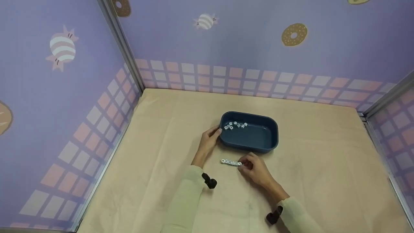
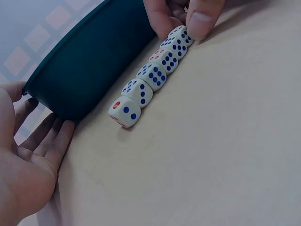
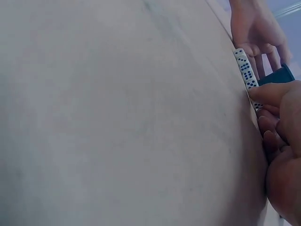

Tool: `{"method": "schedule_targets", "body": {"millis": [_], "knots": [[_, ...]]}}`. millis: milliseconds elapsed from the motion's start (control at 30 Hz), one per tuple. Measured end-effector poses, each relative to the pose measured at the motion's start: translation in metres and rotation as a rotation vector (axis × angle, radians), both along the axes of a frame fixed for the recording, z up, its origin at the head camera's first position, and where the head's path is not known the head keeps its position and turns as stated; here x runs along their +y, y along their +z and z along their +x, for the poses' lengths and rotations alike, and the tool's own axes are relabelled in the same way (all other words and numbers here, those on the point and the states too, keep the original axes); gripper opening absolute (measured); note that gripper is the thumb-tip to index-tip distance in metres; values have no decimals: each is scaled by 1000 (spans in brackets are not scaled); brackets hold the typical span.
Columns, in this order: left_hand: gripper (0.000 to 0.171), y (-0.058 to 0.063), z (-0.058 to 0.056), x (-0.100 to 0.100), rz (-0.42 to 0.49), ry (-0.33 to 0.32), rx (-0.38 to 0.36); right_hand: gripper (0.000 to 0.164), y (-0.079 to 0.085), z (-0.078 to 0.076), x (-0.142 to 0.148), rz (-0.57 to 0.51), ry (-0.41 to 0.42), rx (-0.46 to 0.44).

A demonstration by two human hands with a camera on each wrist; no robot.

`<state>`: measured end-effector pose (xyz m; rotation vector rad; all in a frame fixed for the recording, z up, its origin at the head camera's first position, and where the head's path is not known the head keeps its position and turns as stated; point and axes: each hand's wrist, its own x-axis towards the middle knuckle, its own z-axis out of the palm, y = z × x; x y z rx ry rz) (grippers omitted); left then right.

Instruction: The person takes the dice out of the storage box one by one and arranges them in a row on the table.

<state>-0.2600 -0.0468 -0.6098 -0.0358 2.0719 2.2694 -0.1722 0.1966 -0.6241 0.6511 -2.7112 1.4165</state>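
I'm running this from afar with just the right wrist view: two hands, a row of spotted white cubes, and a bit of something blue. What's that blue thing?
Observer: In the head view it's a dark blue, open-topped rectangular tray with rounded corners.
Visitor: Oh! Is there anything inside it?
Observer: Yes, a loose cluster of small white dice with dark spots, toward the tray's left end.
Visitor: And the line of cubes by the thumb: I only see dark spots. Any other colour?
Observer: Red, too. The left wrist view shows a red spot on the end die farthest from the right hand, in the straight row of white, round-cornered dice.
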Motion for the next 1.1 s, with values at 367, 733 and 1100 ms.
{"method": "schedule_targets", "body": {"millis": [367, 733, 1100], "knots": [[47, -2, 4, 2, -11, -1, -21, 19, -2, 6, -5, -20, -38, -24], [48, -1, 1, -2, -15, -11, -10, 17, -4, 1, -9, 13, -34, 6], [47, 0, 0, -1, -24, -6, 2, 14, -3, 4, -9, 40, -35, 31]]}}
